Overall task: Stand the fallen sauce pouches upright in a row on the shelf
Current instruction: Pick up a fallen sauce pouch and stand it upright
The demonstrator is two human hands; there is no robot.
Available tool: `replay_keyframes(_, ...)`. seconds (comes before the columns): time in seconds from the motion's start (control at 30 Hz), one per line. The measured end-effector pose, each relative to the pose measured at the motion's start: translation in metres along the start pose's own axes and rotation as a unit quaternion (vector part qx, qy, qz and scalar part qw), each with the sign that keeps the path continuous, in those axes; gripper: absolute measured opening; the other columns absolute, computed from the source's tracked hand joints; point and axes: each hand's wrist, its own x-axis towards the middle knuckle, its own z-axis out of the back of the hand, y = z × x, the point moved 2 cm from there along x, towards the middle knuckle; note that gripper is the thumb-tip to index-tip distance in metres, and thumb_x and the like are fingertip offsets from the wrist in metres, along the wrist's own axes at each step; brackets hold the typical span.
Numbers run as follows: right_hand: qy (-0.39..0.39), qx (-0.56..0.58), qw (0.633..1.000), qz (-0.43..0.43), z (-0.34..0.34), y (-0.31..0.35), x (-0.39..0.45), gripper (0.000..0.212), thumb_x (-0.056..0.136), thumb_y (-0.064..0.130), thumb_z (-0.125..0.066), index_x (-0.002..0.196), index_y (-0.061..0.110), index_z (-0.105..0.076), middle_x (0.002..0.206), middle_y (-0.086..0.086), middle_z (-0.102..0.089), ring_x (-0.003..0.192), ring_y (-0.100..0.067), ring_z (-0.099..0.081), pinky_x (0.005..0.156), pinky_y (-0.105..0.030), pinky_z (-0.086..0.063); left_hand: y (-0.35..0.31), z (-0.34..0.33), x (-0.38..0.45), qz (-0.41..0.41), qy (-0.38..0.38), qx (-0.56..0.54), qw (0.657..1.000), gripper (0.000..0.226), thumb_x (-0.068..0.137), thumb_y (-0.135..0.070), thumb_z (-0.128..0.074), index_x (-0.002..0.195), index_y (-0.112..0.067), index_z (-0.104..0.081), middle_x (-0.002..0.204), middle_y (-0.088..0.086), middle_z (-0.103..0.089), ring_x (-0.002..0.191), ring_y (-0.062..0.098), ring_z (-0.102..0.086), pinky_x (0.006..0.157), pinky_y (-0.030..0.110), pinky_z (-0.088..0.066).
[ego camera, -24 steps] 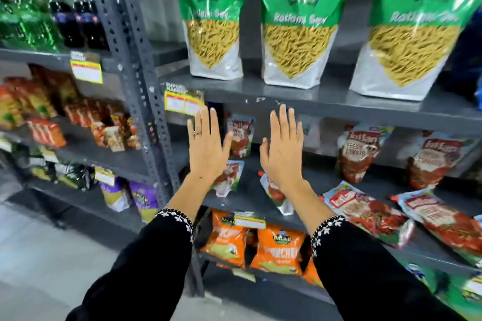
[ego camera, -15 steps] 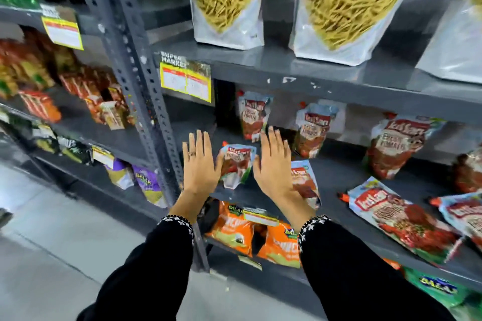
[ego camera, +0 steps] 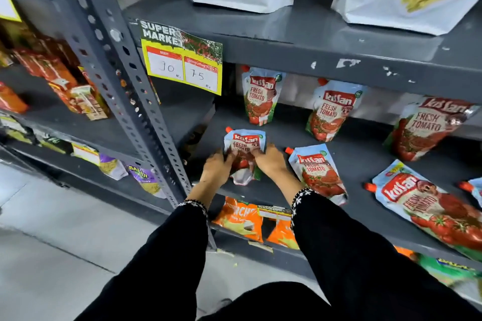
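Gripping the leftmost fallen pouch [ego camera: 243, 154] near the shelf [ego camera: 362, 161] front, left hand [ego camera: 217, 168] and right hand [ego camera: 270, 163] close their fingers around its sides. Righting it is probably underway; next it needs seating on its base, aligned with the standing pouches [ego camera: 331, 112] behind.

Your one head camera looks steeply down and forward, close to the grey metal shelf [ego camera: 352, 161].

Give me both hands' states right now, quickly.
Left hand: closed on the left side of the front sauce pouch.
Right hand: closed on the same pouch's right side.
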Motion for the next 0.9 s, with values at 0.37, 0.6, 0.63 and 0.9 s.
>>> replay_keyframes(0.37, -0.017, 0.295, 0.933, -0.205, -0.016, -0.005, -0.006, 0.010, 0.072, -0.007, -0.069, 0.070, 0.001, -0.063, 0.075, -0.013, -0.064, 0.084, -0.025, -0.061, 0.085, -0.045, -0.053, -0.005, 0.007, 0.033, 0.121, 0.085, -0.224, 0.963, 0.044, 0.072, 0.001, -0.075, 0.113, 0.004, -0.060, 0.119, 0.018, -0.067, 0.104, 0.026, -0.064, 0.084, 0.030, -0.050)
replay_keyframes(0.6, -0.084, 0.368, 0.919, -0.111, -0.014, 0.010, -0.021, 0.041, 0.067, -0.025, -0.061, 0.096, 0.002, -0.055, 0.096, -0.015, -0.067, 0.085, -0.021, -0.060, 0.077, -0.031, -0.051, -0.012, 0.025, 0.039, 0.011, 0.085, -0.264, 0.961, 0.060, 0.066, 0.019, -0.071, 0.121, 0.001, -0.054, 0.126, 0.016, -0.062, 0.113, 0.027, -0.060, 0.090, 0.037, -0.052)
replay_keyframes(0.63, -0.097, 0.361, 0.922, -0.099, -0.013, 0.014, -0.022, 0.045, 0.065, -0.026, -0.061, 0.098, 0.003, -0.051, 0.099, -0.018, -0.066, 0.087, -0.022, -0.059, 0.080, -0.035, -0.053, -0.016, 0.030, 0.039, -0.002, 0.078, -0.276, 0.958, 0.063, 0.066, 0.020, -0.070, 0.123, 0.002, -0.051, 0.123, 0.016, -0.061, 0.111, 0.028, -0.060, 0.087, 0.037, -0.052)
replay_keyframes(0.9, -0.161, 0.277, 0.947, -0.036, -0.020, 0.014, -0.022, 0.049, 0.068, -0.016, -0.066, 0.069, 0.026, -0.042, 0.094, -0.011, -0.062, 0.098, -0.028, -0.062, 0.091, -0.048, -0.053, -0.010, 0.040, 0.040, -0.047, 0.070, -0.273, 0.958, 0.049, 0.073, 0.014, -0.070, 0.116, 0.008, -0.049, 0.125, 0.027, -0.059, 0.115, 0.034, -0.058, 0.098, 0.045, -0.050)
